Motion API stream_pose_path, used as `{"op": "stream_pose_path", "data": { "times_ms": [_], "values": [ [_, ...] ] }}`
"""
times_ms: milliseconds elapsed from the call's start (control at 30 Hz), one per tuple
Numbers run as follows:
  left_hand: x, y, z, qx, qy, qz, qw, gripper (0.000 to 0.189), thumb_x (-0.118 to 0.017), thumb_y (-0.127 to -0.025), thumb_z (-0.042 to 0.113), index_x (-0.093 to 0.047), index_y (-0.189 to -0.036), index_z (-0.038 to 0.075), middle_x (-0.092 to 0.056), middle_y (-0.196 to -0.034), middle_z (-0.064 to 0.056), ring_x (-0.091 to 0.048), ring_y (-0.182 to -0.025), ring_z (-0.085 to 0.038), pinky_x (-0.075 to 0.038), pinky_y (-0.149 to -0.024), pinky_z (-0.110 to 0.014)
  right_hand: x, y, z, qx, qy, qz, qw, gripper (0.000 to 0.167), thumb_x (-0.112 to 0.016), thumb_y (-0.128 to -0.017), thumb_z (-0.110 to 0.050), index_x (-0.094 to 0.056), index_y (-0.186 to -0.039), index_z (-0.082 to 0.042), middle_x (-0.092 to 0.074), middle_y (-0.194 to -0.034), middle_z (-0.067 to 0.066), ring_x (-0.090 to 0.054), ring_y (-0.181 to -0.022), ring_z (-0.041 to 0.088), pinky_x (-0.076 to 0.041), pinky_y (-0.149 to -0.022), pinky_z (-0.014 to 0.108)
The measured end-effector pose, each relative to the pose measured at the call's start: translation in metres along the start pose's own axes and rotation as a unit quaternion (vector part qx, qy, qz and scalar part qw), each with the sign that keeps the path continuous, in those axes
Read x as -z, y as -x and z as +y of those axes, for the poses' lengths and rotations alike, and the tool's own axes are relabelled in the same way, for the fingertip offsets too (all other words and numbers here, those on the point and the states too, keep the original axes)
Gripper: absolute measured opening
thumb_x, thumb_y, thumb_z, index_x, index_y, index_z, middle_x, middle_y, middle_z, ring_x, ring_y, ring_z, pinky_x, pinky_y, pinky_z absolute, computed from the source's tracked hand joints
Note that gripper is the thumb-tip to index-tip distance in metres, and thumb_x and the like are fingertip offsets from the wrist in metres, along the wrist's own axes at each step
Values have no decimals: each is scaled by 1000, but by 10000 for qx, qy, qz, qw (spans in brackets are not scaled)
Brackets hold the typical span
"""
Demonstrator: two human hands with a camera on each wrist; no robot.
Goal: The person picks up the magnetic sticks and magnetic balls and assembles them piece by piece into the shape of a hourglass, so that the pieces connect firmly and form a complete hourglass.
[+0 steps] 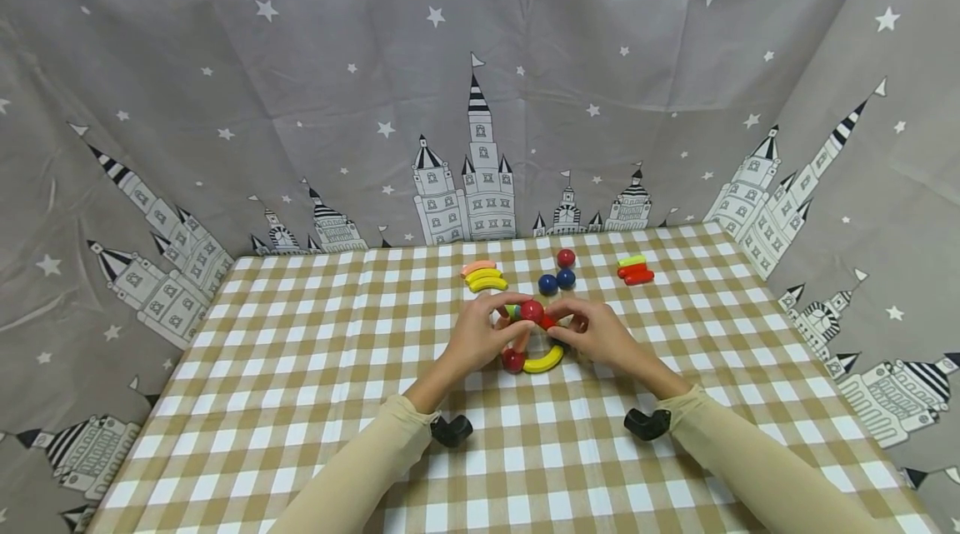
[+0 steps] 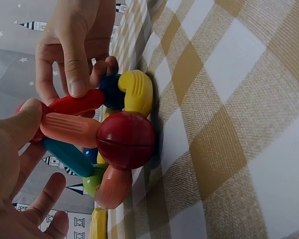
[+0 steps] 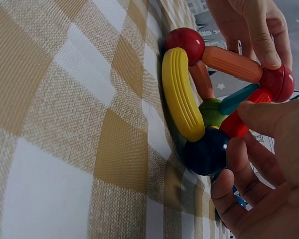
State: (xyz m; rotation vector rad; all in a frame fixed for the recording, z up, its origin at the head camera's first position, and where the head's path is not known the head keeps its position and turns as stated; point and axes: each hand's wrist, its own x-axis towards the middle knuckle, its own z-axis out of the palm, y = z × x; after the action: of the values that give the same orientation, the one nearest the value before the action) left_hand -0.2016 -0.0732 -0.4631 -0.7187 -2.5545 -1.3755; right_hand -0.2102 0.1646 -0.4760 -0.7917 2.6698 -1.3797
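Observation:
A pyramid-like frame of toy rods and balls stands on the table, a red ball (image 1: pixel 532 311) at its top. My left hand (image 1: pixel 480 336) pinches that ball between thumb and fingers. From the right, my right hand (image 1: pixel 598 336) pinches a straight red rod (image 2: pixel 78 102) that slopes from the top ball toward a dark blue ball (image 3: pixel 207 152). An orange rod (image 2: pixel 70 129) and a teal rod (image 2: pixel 67 156) also run down from the top. At the base are a second red ball (image 2: pixel 126 140), a green ball (image 3: pixel 212 113) and a curved yellow rod (image 3: pixel 182 94).
Behind the frame lie curved yellow rods (image 1: pixel 488 284) with a curved orange one (image 1: pixel 478 267). Beside them are two blue balls (image 1: pixel 548 284) and a red ball (image 1: pixel 566 257). Farther right lie red rods (image 1: pixel 637 276) and a yellow-green rod (image 1: pixel 632 261). A castle-print curtain (image 1: pixel 480 142) borders the checked tablecloth (image 1: pixel 300 401).

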Motion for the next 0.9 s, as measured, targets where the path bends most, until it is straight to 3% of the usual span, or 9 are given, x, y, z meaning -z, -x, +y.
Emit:
{"op": "stream_pose_path", "data": {
  "times_ms": [133,300,500,700,900],
  "values": [
    [0,1,-1,90,61,22,9999,36,-85,-86,27,-77,-119,16,-75,-105,2,-61,-91,-29,-48,-83,-45,0,0,-1,-24,-16,-52,10000,26,-79,-92,-12,-73,-117,-12,-75,-110,6,-63,-73,16,-54,-68,27],
    [0,2,-2,173,183,90,9996,37,-85,-85,28,-77,-119,17,-72,-92,-5,-58,-84,-34,-42,-73,-33,4,-1,0,112,-39,-167,9998,25,-78,-92,-13,-73,-117,-13,-75,-111,6,-65,-77,15,-55,-70,28],
    [0,2,-3,235,250,13,9994,36,-85,-86,27,-77,-120,17,-73,-97,2,-58,-88,-32,-45,-78,-41,17,-1,2,320,111,-220,9992,23,-76,-93,-9,-73,-116,-8,-75,-107,10,-67,-79,16,-56,-71,29],
    [1,2,-2,318,308,-72,9990,36,-84,-87,28,-76,-121,18,-73,-101,6,-59,-90,-32,-45,-79,-43,36,1,2,-10,323,-323,9990,27,-74,-95,-11,-71,-122,-6,-75,-108,9,-64,-78,15,-55,-71,29],
    [2,2,0,377,389,-191,9984,37,-84,-88,22,-75,-124,18,-75,-115,5,-60,-93,-33,-44,-75,-35,53,6,11,-333,536,-231,9977,26,-72,-96,-11,-71,-122,-5,-74,-110,8,-63,-80,17,-55,-71,30]
  ]
}}
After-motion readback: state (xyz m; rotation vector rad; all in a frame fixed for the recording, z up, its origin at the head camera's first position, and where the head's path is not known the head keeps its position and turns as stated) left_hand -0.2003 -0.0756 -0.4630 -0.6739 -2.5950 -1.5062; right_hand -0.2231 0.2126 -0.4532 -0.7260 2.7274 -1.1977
